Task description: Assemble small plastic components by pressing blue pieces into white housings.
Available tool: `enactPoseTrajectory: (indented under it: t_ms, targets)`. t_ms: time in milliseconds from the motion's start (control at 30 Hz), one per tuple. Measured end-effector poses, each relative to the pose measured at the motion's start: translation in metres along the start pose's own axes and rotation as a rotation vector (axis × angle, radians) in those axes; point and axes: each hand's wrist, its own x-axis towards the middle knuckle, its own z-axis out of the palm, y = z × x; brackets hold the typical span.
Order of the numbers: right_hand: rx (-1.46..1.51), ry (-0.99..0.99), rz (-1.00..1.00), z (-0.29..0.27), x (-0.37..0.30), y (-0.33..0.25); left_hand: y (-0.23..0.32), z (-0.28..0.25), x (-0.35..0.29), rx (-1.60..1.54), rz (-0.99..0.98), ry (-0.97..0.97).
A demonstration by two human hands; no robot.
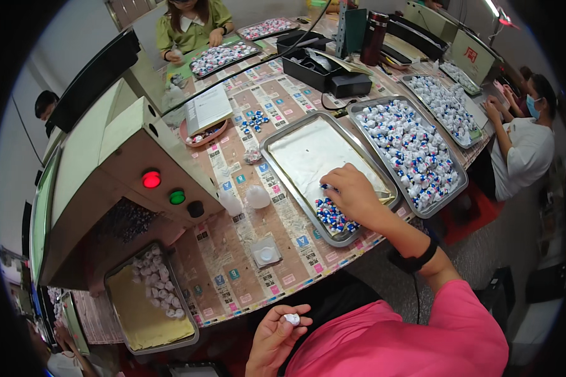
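My left hand (278, 333) is near the table's front edge, palm up, with a small white rounded piece (292, 319) held between its fingers. Over the metal tray (283, 141) in front of me, my right hand (352, 191) reaches down with its fingertips pinched together. A small blue piece (325, 186) shows at those fingertips. Just below them, at the tray's near end, lies a heap of small blue, white and red pieces (334, 217). White sheet material (314, 151) lines the rest of that tray.
Right of it, another tray (453, 188) is heaped with white-and-blue pieces. A machine with red (151, 179) and green buttons stands left, above a tray of white pieces (160, 283). Two white round items (256, 196) sit mid-table. Co-workers sit across (192, 28) and at right (522, 151).
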Motion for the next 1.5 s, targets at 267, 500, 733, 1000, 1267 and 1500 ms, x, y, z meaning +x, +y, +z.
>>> enactPoseTrajectory:
  t_ms: [267,500,733,1000,1267,1500]
  targets:
    - [0.333,-0.083,0.225,-0.01,0.002,-0.016,0.002,-0.017,-0.005,-0.053,0.091,-0.043]
    - [1.073,-0.358,0.61,-0.028,-0.026,-0.066,0.015,-0.01,0.002,-0.066,0.186,0.081]
    - [1.189,-0.51,0.643,-0.01,-0.037,-0.101,0.027,-0.005,0.006,-0.111,0.263,0.04]
    - [0.587,-0.272,0.042,0.014,-0.025,-0.122,0.023,-0.013,-0.003,-0.135,0.259,0.068]
    - [0.378,-0.328,-0.135,0.035,-0.01,-0.133,0.022,-0.015,-0.011,-0.173,0.277,0.079]
    - [0.203,-0.324,-0.24,0.041,-0.009,-0.13,0.023,-0.019,-0.012,-0.162,0.29,0.076]
